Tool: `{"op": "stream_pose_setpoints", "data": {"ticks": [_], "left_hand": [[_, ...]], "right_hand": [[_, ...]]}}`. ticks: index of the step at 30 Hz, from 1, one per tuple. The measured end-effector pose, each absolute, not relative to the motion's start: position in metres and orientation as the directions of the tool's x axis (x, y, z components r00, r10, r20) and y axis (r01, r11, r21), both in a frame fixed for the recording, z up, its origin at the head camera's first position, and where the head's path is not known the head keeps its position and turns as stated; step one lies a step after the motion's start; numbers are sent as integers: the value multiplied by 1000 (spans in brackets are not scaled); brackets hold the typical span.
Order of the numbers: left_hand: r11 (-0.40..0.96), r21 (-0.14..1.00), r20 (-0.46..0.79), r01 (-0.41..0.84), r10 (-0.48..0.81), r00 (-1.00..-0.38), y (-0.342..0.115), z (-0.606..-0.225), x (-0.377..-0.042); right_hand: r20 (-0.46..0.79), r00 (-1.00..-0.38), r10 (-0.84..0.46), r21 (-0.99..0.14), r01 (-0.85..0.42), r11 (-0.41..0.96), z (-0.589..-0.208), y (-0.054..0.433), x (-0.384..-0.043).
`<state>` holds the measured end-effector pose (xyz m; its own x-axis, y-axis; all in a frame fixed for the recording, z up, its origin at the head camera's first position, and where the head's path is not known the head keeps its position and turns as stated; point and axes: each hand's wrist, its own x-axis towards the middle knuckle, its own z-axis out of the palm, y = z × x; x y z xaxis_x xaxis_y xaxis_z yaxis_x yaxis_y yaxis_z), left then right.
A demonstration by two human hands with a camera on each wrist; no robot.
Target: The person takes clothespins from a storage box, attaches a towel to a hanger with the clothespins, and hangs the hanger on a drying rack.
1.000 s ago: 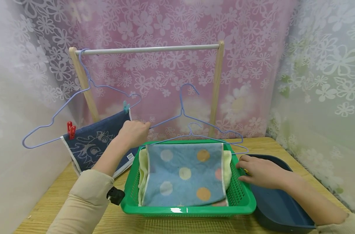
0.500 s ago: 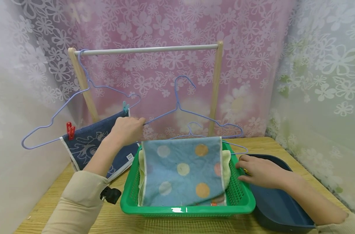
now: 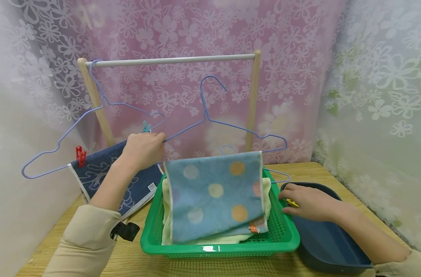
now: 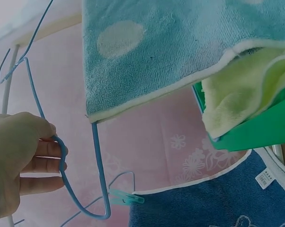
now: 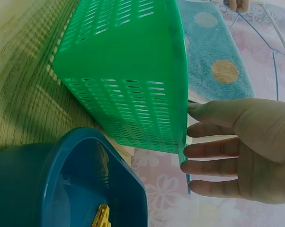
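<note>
Floral curtains [image 3: 182,34] back a wood-grain surface [image 3: 57,242] as a person's left grip [image 3: 141,152], clamped on a blue wire hanger [image 3: 205,114], holds up a polka-dot towel [image 3: 215,200] draped over its lower bar, above a green basket [image 3: 182,250] where a pale yellow towel [image 4: 237,99] lies. At the basket's right rim, the right grip [image 3: 311,202] extends straight, parted fingers. Beside the basket sits a dark blue basin [image 3: 326,238] with a yellow clip [image 5: 101,216] inside; at left, a navy towel [image 3: 137,192] hangs from a second hanger [image 3: 102,98] on a rail [image 3: 172,60].

We see a wood-grain tabletop [image 3: 137,263], pink flowered curtain [image 3: 182,42] behind its far edge, paler flowered curtain [image 3: 380,96] beside its right edge
</note>
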<state>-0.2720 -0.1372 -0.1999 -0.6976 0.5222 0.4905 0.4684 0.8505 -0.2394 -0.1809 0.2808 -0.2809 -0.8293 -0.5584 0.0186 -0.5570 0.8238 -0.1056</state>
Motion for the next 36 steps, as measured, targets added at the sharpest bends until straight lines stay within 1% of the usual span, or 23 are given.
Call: {"op": "stream_pose_setpoints", "data": {"ticks": [2,5,8,11,14,20,25,27,32,36], "left_hand": [[852,-243,503,463,519,-691,-138,-197,-271],[847,-256,532,465,525,-664,-137,-194,-268],[840,-267,558,473,535,-634,-136,-192,-267],[836,-271,574,478,539,-617,-135,-191,-266],[835,-278,578,475,540,-611,-134,-191,-265],[841,-271,575,469,532,-622,-134,-191,-261],[839,-274,588,470,533,-609,-135,-192,-260],[839,-269,590,472,531,-608,-135,-192,-260],[840,-255,585,478,528,-616,-135,-192,-258],[839,-252,589,482,528,-612,-136,-194,-257]], "right_hand": [[15,-832,-554,-117,-552,826,-281,282,-181],[16,-834,-552,-142,-549,824,-280,285,-182],[22,-831,-556,-189,-550,814,-278,289,-183],[26,-822,-570,-242,-558,794,-277,294,-184],[25,-811,-585,-298,-564,770,-275,298,-186],[-5,-819,-574,-391,-527,755,-271,307,-192],[-27,-848,-530,-419,-472,776,-271,320,-201],[-33,-868,-496,-401,-443,802,-272,326,-205],[-36,-891,-454,-379,-408,831,-277,342,-216],[-47,-899,-435,-391,-384,836,-283,356,-223]]}}
